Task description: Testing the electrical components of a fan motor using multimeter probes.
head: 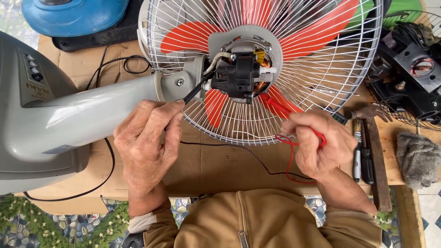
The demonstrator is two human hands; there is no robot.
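We count two hands, one black probe and one red probe, and one grey fan with three red blades showing behind one white wire guard. We also see one hammer, one brush, one screwdriver and one grey rag

At about one o'clock a black motor housing rests inside a wire guard. Around three o'clock a hammer, a small brush and a black-handled screwdriver lie side by side, with a grey rag just beyond. At eleven o'clock sits a blue domed object.
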